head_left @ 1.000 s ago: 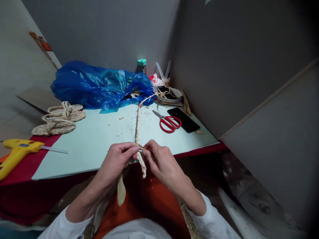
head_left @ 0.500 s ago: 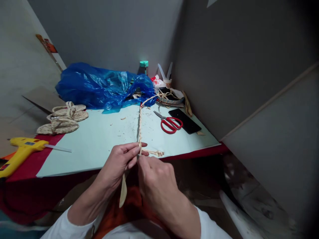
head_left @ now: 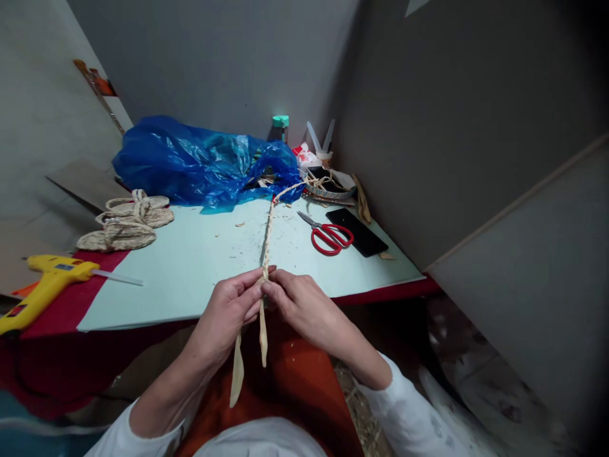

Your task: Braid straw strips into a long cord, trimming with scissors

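Note:
A pale braided cord runs from the back of the table toward me, and its near end sits between my two hands. My left hand pinches that end from the left, thumb and fingers closed. On the other side my right hand is closed on the same spot, its thumb pressed near the left fingertips. Two loose flat strands hang below: a wide strip under my left hand and a narrower strip between the hands. The fingers hide the exact crossing of the strands.
Red-handled scissors and a black phone lie to the right. On the left are woven straw slippers and a yellow glue gun. A blue plastic bag and a green-lidded bottle stand at the back.
My right hand has come up from below to the braid beside my left fingertips. A narrow strand now hangs down between the hands; the strand lying to the right is no longer visible.

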Tool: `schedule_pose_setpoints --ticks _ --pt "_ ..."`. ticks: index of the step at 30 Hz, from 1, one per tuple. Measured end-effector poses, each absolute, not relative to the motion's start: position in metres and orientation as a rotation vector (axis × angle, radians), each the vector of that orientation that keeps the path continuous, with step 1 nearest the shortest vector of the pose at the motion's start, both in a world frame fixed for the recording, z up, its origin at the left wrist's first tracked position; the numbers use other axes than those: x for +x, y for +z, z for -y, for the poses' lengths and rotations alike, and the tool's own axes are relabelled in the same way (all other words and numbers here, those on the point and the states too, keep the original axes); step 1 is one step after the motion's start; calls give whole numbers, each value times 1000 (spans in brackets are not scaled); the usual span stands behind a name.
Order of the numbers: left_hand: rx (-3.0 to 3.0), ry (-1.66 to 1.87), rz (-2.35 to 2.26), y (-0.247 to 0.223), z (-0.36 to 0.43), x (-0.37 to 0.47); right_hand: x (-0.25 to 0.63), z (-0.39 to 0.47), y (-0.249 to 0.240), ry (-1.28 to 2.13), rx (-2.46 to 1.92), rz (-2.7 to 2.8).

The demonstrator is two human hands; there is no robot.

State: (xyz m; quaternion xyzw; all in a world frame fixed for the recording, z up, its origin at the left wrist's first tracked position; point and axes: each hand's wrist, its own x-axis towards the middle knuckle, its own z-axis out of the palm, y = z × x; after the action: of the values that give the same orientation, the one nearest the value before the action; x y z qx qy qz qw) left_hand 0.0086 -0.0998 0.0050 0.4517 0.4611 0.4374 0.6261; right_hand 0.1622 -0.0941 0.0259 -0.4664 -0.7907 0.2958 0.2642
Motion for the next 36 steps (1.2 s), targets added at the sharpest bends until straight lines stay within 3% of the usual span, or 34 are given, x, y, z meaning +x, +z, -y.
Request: schedule_pose_setpoints --ticks 5,13,20,24,30,33,36 --pt "1246 928 -1161 12 104 2 160 79 7 1142 -1083 1953" --pt "1841 851 -1622 19 114 -5 151 94 3 1052 -1219 1769" --pt "2385 1030 -1714 1 128 11 155 92 3 1343 -1070 1653" --pt "2733 1054 -1683 -12 136 24 158 90 -1 1344 -1070 1662" --pt "2224 1154 -1433 4 132 13 162 90 -3 1455 -995 1525" --pt "1709 1078 -1472 14 115 3 166 91 0 1492 -873 1511" --pt "1399 901 -1159 18 97 4 169 92 2 1446 -794 1570"
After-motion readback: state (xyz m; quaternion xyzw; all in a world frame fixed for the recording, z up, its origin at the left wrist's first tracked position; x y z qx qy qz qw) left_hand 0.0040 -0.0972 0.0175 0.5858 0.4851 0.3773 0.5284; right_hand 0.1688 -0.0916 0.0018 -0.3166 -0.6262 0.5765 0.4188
